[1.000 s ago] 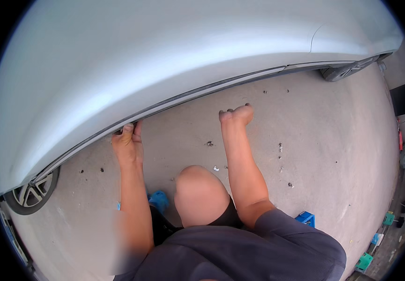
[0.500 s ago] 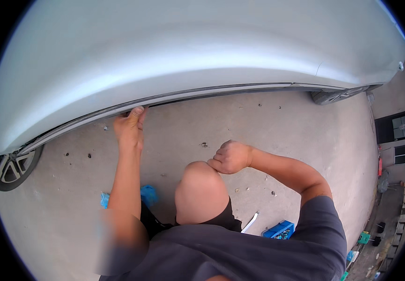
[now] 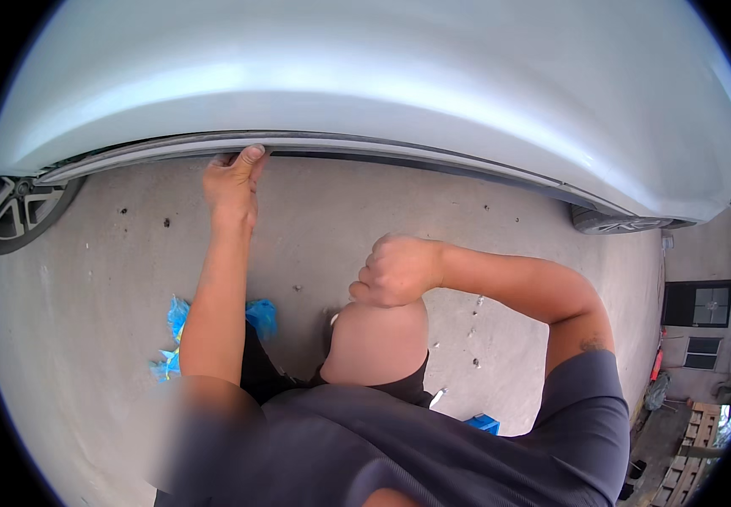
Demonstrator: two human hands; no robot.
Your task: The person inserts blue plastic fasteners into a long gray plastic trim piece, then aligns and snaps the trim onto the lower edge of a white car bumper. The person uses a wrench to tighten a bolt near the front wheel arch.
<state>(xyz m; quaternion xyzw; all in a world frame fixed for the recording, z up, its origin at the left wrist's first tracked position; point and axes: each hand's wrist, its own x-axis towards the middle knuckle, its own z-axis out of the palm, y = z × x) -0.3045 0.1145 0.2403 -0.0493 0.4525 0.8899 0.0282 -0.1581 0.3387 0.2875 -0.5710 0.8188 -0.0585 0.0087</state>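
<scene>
A silver-white car body [image 3: 365, 59] fills the far part of the view, with a long grey side skirt [image 3: 340, 143] along its lower edge. My left hand [image 3: 234, 177] grips that skirt from below, left of the middle. Its thumb shows at the edge, while the fingers are partly hidden behind. Closed in a fist, my right hand [image 3: 395, 269] rests over my bare knee [image 3: 380, 342], apart from the car. Whether anything is inside the fist is hidden.
The car's wheels [image 3: 23, 211] stand at both ends of the skirt. Crumpled blue plastic [image 3: 261, 318] lies on the concrete floor beside my left arm. Part of a blue box [image 3: 485, 424] shows near my right side. Wooden pallets [image 3: 693, 452] stand at the far right.
The view has tilted, so the skirt's left end appears higher and its right end lower. My right fist has shifted onto the top of the knee. My left hand keeps its hold.
</scene>
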